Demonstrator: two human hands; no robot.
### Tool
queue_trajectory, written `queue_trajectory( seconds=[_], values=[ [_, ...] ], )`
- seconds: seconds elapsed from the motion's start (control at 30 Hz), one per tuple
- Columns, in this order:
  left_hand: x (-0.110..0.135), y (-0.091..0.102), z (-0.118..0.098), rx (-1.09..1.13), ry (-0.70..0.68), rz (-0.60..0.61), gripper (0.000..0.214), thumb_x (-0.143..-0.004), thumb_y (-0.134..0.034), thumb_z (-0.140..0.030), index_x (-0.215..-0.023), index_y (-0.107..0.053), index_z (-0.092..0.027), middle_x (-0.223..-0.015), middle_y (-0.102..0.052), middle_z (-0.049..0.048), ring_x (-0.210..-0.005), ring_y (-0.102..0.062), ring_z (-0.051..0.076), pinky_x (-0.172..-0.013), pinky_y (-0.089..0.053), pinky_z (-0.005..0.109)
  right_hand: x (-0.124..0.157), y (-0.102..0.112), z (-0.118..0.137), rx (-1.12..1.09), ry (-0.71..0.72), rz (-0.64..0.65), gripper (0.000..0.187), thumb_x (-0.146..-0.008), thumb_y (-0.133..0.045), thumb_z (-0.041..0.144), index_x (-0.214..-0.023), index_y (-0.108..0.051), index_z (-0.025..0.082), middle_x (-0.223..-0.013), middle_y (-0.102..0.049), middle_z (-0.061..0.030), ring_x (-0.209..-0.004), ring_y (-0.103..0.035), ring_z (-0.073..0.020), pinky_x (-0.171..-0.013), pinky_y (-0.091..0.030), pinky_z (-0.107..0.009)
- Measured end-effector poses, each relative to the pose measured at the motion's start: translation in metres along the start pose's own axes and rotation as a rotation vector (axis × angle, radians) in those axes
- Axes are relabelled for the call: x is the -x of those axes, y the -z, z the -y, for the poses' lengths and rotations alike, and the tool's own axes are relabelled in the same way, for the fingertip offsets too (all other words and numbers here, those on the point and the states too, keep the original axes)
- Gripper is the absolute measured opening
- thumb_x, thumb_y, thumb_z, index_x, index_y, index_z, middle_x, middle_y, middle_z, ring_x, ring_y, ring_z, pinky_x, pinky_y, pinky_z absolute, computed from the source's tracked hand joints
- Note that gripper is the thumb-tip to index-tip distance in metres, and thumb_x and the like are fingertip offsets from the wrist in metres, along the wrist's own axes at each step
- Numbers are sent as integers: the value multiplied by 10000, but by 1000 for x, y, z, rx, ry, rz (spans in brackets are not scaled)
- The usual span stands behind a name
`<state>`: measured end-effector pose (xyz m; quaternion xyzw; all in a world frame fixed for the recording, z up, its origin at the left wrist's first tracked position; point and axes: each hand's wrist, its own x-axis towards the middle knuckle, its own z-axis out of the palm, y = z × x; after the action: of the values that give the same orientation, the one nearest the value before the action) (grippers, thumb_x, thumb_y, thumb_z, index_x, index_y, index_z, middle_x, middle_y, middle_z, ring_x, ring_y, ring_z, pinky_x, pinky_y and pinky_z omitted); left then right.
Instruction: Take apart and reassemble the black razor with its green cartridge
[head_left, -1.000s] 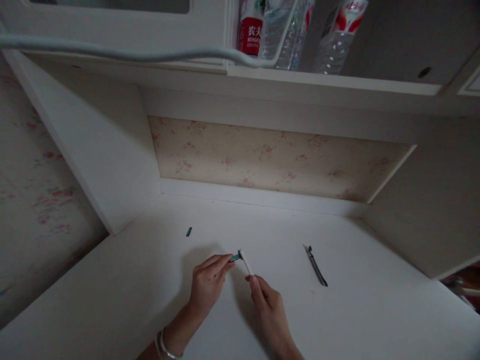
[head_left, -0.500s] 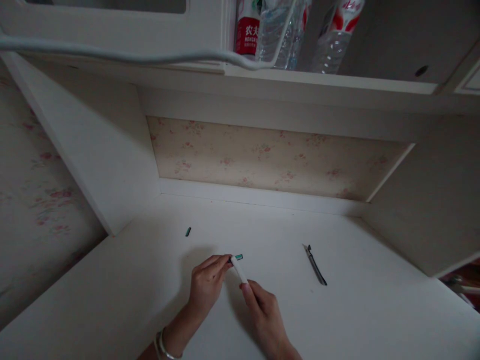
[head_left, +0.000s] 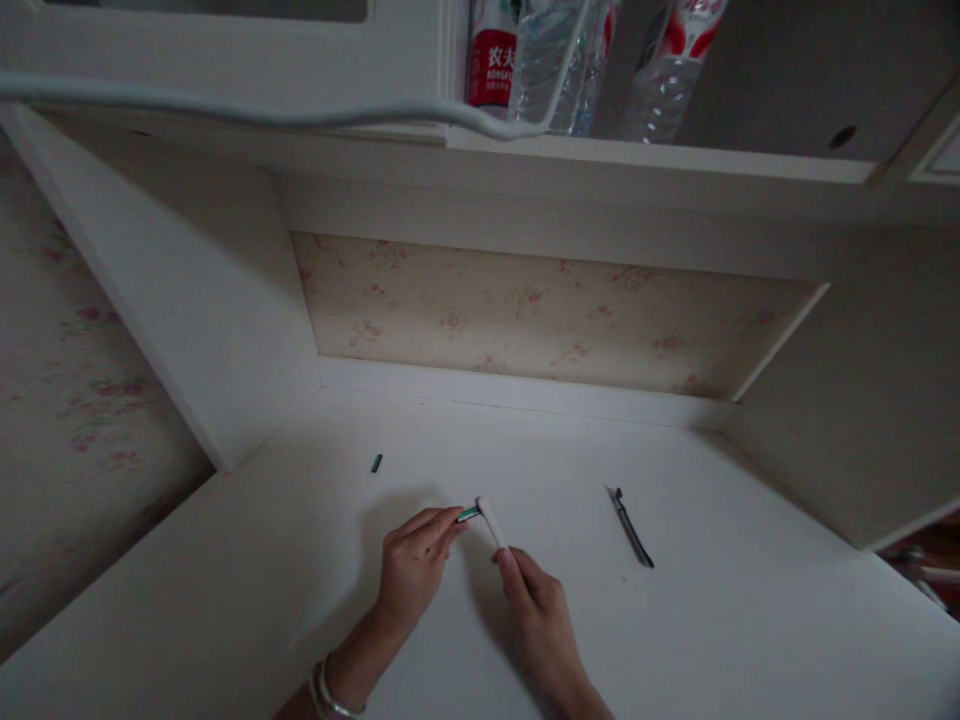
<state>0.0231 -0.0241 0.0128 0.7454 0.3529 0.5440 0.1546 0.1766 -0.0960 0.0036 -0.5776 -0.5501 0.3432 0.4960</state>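
Note:
My left hand [head_left: 420, 550] pinches one end of a small green and black strip that looks like a razor blade cartridge [head_left: 468, 514]. My right hand [head_left: 534, 600] is closed round the lower part of a slim white handle [head_left: 491, 524], which looks like a razor handle. The handle's upper tip meets the right end of the cartridge; whether the two are joined is too small to tell. A second green and black cartridge [head_left: 376, 463] lies on the desk beyond my left hand. Off to the right rests a grey and black handle [head_left: 631, 528] with a small bracket at its top.
The white desk [head_left: 720, 620] has side panels [head_left: 187, 290] left and right and a flowered back wall [head_left: 487, 310]. Overhead, a shelf [head_left: 675, 160] holds several plastic bottles [head_left: 493, 65]. A pale cable [head_left: 300, 112] hangs along the shelf's front.
My right hand and the white handle have shifted a little right and up. The handle's tip moved from the cartridge's middle to its right end. My left hand has stayed nearly still.

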Motion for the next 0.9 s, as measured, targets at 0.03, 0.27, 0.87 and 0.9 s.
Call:
queue_trajectory(
  seconds=[0.03, 0.27, 0.87, 0.9],
  values=[
    [0, 0, 1, -4, 0, 6, 170, -867, -574, -203, -1001, -680, -202, -804, -699, 24, -598, -633, 98, -580, -540, 181, 0, 0, 0, 0, -2, -1, 439, -916, -427, 521, -776, -628, 156, -610, -433, 21, -587, -391, -142, -529, -295, -231],
    [3, -1, 4, 12, -3, 7, 172, -867, -568, -190, -995, -682, -206, -824, -702, 26, -628, -639, 103, -593, -542, 181, 0, 0, -1, -1, 13, 28, 436, -916, -430, 517, -780, -636, 157, -601, -424, 23, -580, -382, -144, -522, -284, -236],
    [2, -3, 4, 87, 15, -2, 178, -866, -572, -213, -1002, -687, -206, -727, -663, -2, -472, -532, 59, -484, -486, 160, -5, 5, -11, -67, -87, -86, 464, -896, -429, 570, -819, -634, 161, -582, -396, 27, -528, -347, -131, -460, -265, -229],
    [2, -3, 4, 92, 22, -5, 178, -865, -571, -213, -1000, -687, -207, -724, -661, -4, -468, -528, 58, -480, -482, 160, -4, 5, -12, -91, -90, -87, 465, -897, -424, 571, -837, -633, 160, -583, -395, 27, -525, -348, -130, -456, -267, -228]
  ],
)
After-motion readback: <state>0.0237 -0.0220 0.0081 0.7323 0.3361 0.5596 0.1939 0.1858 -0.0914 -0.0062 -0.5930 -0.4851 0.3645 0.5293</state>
